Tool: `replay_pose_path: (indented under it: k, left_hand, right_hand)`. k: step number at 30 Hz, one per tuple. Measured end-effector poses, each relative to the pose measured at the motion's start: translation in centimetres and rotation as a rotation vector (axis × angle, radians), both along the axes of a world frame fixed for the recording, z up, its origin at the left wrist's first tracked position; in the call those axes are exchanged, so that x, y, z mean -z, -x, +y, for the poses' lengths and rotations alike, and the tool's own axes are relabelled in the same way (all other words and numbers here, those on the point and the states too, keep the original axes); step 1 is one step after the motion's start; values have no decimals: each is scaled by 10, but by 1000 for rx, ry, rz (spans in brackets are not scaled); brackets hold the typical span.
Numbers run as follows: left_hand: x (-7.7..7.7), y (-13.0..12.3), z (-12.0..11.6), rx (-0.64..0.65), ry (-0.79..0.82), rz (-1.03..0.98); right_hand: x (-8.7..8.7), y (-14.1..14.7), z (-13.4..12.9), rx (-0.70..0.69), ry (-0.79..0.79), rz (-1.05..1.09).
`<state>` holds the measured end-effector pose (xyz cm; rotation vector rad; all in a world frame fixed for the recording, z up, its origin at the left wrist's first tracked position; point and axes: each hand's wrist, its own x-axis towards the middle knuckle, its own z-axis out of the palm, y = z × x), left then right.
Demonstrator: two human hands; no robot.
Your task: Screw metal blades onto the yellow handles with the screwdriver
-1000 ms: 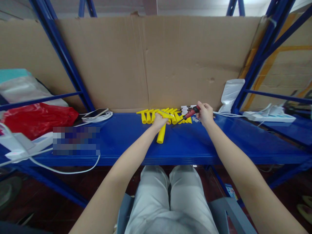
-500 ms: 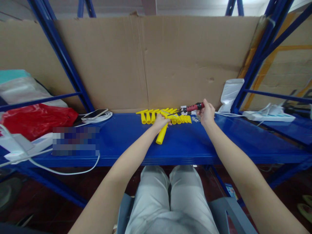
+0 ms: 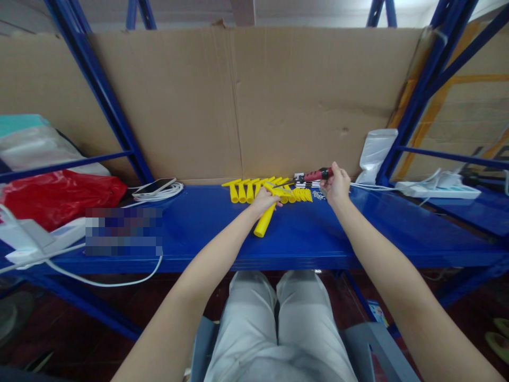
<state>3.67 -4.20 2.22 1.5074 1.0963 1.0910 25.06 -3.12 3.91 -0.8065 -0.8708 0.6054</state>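
Observation:
My left hand (image 3: 265, 201) is closed round a yellow T-shaped piece (image 3: 262, 225), whose round handle points down towards the front edge. In my right hand (image 3: 337, 183) is the end of a red and black screwdriver (image 3: 318, 174). Its thin shaft runs left to the head of the held yellow piece; the exact contact at the tip is too small to tell. Behind and beside my left hand several similar yellow pieces (image 3: 234, 193) stand in a row. Small yellow parts (image 3: 305, 195) lie right of them, near tiny metallic bits (image 3: 319, 195).
A blue shelf (image 3: 199, 228) carries everything, with cardboard (image 3: 167, 106) behind. On the left are a red bag (image 3: 63, 196), coiled white cable (image 3: 161, 191) and a white device (image 3: 29, 239). A power strip (image 3: 441, 190) and white pouch (image 3: 377, 154) are on the right.
The lower end of the held yellow piece has shifted very slightly down and left. Both hands keep their hold, almost unmoved.

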Motion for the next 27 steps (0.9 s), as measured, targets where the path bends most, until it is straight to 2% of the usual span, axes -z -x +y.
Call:
replay_pose_path:
  k: [13,21,27]
  left_hand:
    - [1,0,0,21,-4,33]
    - [1,1,-3,32,-29,-60]
    - [4,-2,-1,-52,-52,3]
  right_hand:
    - [2,0,2,32,-46,-36]
    - [-9,2,-10,120,-153,-114]
    - [-11,4,-17,146,-213,-186]
